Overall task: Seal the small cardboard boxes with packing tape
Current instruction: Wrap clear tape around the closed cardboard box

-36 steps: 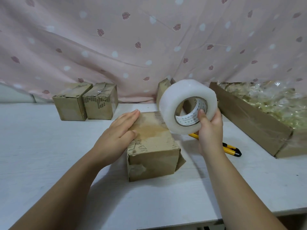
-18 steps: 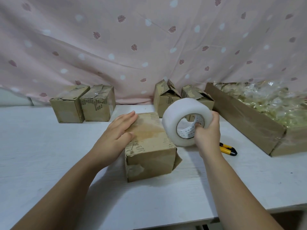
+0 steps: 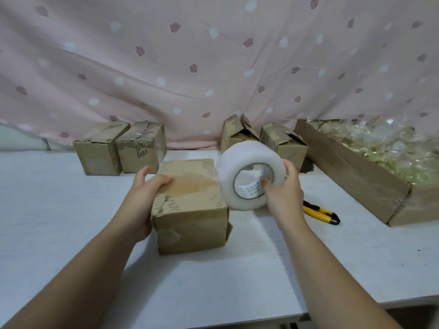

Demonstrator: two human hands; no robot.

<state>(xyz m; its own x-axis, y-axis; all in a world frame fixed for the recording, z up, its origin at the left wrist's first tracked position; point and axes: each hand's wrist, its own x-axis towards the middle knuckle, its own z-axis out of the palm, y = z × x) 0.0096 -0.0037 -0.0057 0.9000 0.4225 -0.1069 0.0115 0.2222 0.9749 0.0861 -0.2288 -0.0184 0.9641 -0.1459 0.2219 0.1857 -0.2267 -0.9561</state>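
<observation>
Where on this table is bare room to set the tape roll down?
Bare table lies near, between the forearms, before the middle box. More lies left of the left hand. Crowded on the right: the held tape roll, yellow knife and long carton.

Left grip (image 3: pixel 140 199) clasps the box (image 3: pixel 190 224); right grip (image 3: pixel 283 195) holds the tape roll (image 3: pixel 231 162).

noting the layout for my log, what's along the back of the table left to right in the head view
closed brown cardboard box → taped brown cardboard box with printed side → brown cardboard box with raised flaps → second open-flapped brown cardboard box → long shallow cardboard tray of clear plastic packets
</observation>
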